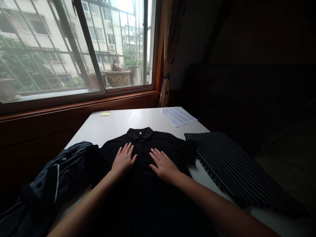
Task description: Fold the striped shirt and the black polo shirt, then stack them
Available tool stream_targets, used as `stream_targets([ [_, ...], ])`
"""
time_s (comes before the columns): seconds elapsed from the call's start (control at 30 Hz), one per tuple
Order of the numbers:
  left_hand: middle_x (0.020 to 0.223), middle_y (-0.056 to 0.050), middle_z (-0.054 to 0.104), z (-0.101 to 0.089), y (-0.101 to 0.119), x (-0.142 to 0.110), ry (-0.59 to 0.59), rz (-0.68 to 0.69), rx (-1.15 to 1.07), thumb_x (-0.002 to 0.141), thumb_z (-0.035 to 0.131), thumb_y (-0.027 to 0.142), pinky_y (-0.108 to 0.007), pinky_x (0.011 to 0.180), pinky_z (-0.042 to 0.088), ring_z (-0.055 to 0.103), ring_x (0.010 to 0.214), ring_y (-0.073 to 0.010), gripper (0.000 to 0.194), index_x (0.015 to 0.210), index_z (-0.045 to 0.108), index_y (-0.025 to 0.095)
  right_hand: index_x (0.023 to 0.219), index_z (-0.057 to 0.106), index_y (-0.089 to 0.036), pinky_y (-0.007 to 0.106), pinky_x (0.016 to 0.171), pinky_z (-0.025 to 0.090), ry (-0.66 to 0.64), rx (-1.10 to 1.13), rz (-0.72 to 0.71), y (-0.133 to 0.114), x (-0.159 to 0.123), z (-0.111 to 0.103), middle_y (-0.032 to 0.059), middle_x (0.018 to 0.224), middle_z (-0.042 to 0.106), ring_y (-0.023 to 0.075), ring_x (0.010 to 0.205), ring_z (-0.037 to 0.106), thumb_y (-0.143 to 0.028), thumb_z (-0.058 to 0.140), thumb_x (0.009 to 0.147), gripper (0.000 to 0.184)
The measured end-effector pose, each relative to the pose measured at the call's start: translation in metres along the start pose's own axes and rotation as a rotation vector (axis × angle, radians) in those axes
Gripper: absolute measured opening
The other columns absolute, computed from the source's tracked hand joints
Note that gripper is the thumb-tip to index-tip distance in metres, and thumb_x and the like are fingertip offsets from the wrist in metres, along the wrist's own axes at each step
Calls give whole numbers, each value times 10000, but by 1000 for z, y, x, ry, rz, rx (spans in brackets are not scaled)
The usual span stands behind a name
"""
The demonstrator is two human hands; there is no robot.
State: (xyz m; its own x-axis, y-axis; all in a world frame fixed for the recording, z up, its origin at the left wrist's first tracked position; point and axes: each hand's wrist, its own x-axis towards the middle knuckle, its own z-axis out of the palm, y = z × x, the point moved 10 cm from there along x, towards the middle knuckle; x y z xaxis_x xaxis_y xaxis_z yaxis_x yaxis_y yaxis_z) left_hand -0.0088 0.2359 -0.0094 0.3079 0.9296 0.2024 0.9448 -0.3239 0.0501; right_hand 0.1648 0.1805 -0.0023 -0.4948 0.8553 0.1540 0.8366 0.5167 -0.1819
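Hands flat on black shirt

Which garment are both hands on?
The central black collared shirt: the left hand and right hand lie on it, not on the crumpled garment or striped fabric.

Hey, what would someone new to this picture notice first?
Probably the bright window at upper left. Next, the black shirt spread on the white table, with the left hand and right hand lying on its chest. The striped cloth to its right also stands out.
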Motion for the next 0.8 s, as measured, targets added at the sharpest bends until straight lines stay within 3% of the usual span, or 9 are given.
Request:
stream_targets([
  [0.2, 1617, -64, 286, -2, -25, -17, -42, 12, 20, 1008, 360, 498, -474, 1216, 203, 232, 1504, -251, 601, 1534, 354, 208, 1550, 335, -239, 464, 1225, 234, 2, -31, 103, 42, -57, -17, 62, 1627, 261, 232, 1504, 228, -504, 376, 1010, 603],
  [0.3, 1601, -78, 335, -8, -32, -28, -15, 1, 43, 1004, 374, 486, -465, 1215, 208, 260, 1494, -263, 592, 1517, 388, 193, 1548, 338, -256, 464, 1220, 256, 6, -54, 129, 54, -85, -23, 47, 1626, 272, 229, 1499, 246, -493, 384, 1008, 592],
  [0.4, 1533, -101, 450, -18, -32, -39, 40, -1, 77, 993, 399, 457, -411, 1210, 238, 365, 1436, -270, 554, 1466, 475, 179, 1505, 424, -296, 469, 1197, 307, 35, -75, 166, 57, -93, -31, 34, 1592, 360, 256, 1460, 331, -511, 430, 982, 566],
  [0.47, 1460, -110, 522, -25, -30, -41, 77, -3, 94, 989, 404, 440, -374, 1190, 281, 439, 1367, -269, 522, 1424, 528, 179, 1431, 528, -313, 464, 1167, 354, 69, -82, 188, 57, -83, -39, 43, 1513, 478, 276, 1395, 419, -510, 454, 969, 508],
  [0.57, 1394, -117, 559, -32, -36, -30, 102, -73, 100, 984, 413, 417, -366, 1132, 357, 480, 1299, -278, 487, 1378, 567, 177, 1339, 613, -268, 407, 1106, 416, 108, -75, 221, 59, -45, -51, 78, 1367, 594, 277, 1278, 504, -456, 442, 983, 437],
  [0.67, 1361, -139, 569, -34, -46, -8, 113, -168, 100, 975, 429, 401, -384, 1046, 430, 493, 1260, -300, 469, 1338, 589, 152, 1313, 619, -220, 343, 1060, 435, 99, -60, 287, 70, 7, -50, 93, 1305, 614, 255, 1191, 538, -375, 428, 998, 400],
  [0.8, 1305, -148, 599, -32, -57, 20, 135, -252, 111, 971, 421, 379, -397, 985, 458, 518, 1210, -309, 436, 1294, 608, 153, 1300, 621, -196, 353, 1034, 442, 93, -60, 333, 87, 71, -37, 111, 1299, 599, 262, 1186, 523, -332, 440, 993, 381],
])
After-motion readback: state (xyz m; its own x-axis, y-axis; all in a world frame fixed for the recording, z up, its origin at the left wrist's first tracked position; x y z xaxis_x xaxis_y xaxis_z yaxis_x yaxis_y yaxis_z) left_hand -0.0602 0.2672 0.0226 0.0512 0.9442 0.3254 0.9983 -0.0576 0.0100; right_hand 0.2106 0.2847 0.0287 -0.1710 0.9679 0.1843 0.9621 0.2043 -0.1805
